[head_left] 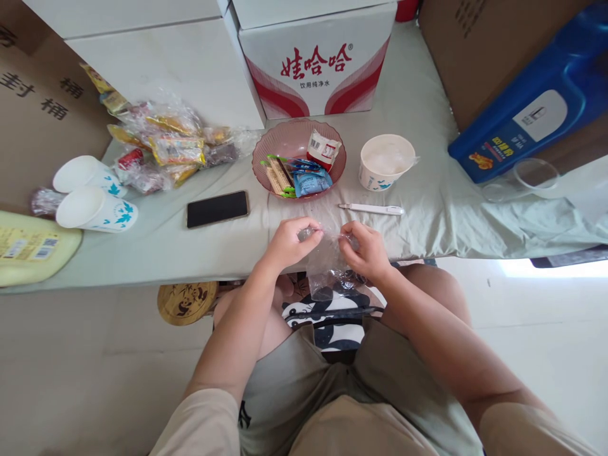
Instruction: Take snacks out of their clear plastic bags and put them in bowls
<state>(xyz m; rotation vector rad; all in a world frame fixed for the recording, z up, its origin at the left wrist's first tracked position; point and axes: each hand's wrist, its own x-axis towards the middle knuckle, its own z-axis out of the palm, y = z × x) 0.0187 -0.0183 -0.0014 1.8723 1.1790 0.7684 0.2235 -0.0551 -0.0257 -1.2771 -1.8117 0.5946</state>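
A clear plastic bag (325,266) hangs between my two hands at the table's front edge, its lower part drooping over my lap. My left hand (292,240) pinches one side of its top, thumb against fingers. On the other side, my right hand (363,250) grips the bag with curled fingers. Just beyond the hands lies a white pen-shaped tool (373,208). A pink glass bowl (266,149) behind it holds several wrapped snacks (304,174). To the bowl's right stands a paper tub (380,180) with clear plastic in its mouth.
A black phone (217,209) lies left of the bowl. Two paper cups (107,212) tip sideways near a pile of packaged snacks (175,142). A white carton (318,69) stands behind. At right are a blue bottle (527,95) and a clear plastic cup (527,180).
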